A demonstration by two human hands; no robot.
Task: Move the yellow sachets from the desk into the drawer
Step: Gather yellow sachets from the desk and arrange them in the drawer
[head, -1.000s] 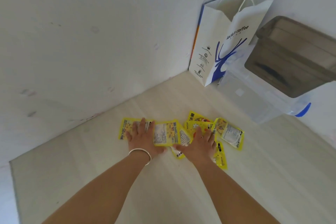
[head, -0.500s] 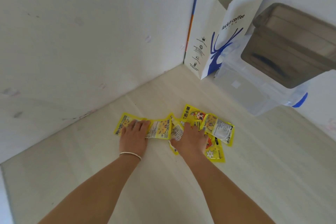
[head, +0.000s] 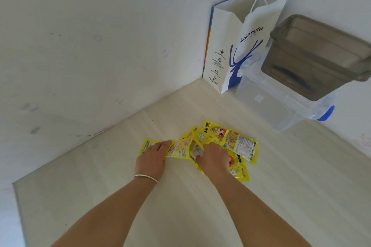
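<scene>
Several yellow sachets (head: 239, 144) lie in a loose overlapping pile on the pale wooden desk (head: 180, 210). My left hand (head: 152, 158), a silver bangle on its wrist, presses its fingers onto the leftmost sachet (head: 146, 145). My right hand (head: 213, 157) sits on the middle of the pile, its fingers curled round the edge of a crumpled sachet (head: 181, 149) that buckles upward between the two hands. Other sachets stick out behind and to the right of my right hand. No drawer is in view.
A white and blue paper coffee bag (head: 241, 52) stands in the wall corner. Beside it sits a clear plastic box (head: 269, 106) with a grey container (head: 315, 56) on top. Walls close the back and left; the desk's left edge (head: 18, 196) is near.
Both hands have drawn closer together. The sachets are bunched tighter and the middle one now buckles up. My right fingers have gone from flat to curled.
</scene>
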